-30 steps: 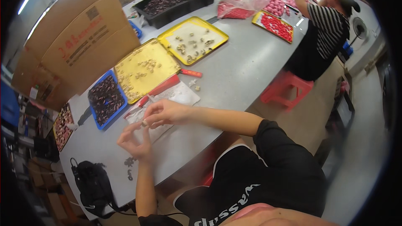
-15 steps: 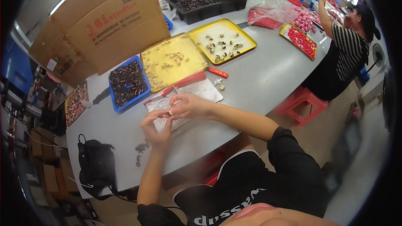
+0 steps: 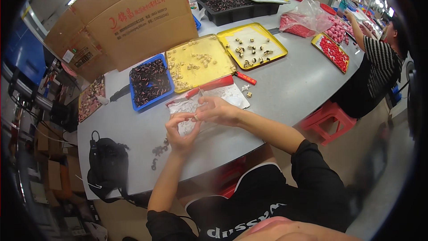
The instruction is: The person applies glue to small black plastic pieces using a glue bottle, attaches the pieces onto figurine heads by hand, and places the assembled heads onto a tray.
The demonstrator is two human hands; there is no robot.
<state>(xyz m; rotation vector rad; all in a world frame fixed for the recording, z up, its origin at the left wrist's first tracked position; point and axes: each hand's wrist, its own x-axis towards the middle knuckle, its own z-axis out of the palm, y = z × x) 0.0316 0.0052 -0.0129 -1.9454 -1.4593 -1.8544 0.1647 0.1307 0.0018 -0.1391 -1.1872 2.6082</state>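
My left hand (image 3: 180,134) and my right hand (image 3: 218,110) meet over the near side of the table, fingertips pinched together around a small cream-coloured piece (image 3: 195,118). Fingers cover most of it, so its exact kind is unclear. Under and beyond my hands lies a crumpled white sheet (image 3: 234,97) with a red strip along its far edge. Past it are a yellow tray (image 3: 214,47) of small cream pieces and a blue tray (image 3: 170,90) heaped with dark curled pieces. A yellow-rimmed tray (image 3: 281,54) to the right holds black-and-cream pieces.
Dark curled pieces (image 3: 159,149) and a black bag (image 3: 107,167) lie at the left. A large cardboard box (image 3: 138,22) stands behind the trays. Farther back sits a black bin (image 3: 232,17). At the right, a co-worker (image 3: 379,62) sits by a tray of red pieces (image 3: 330,51).
The table and trays have shifted right and slightly down in the picture. My hands stay together on the small piece, the fingers only slightly rearranged.
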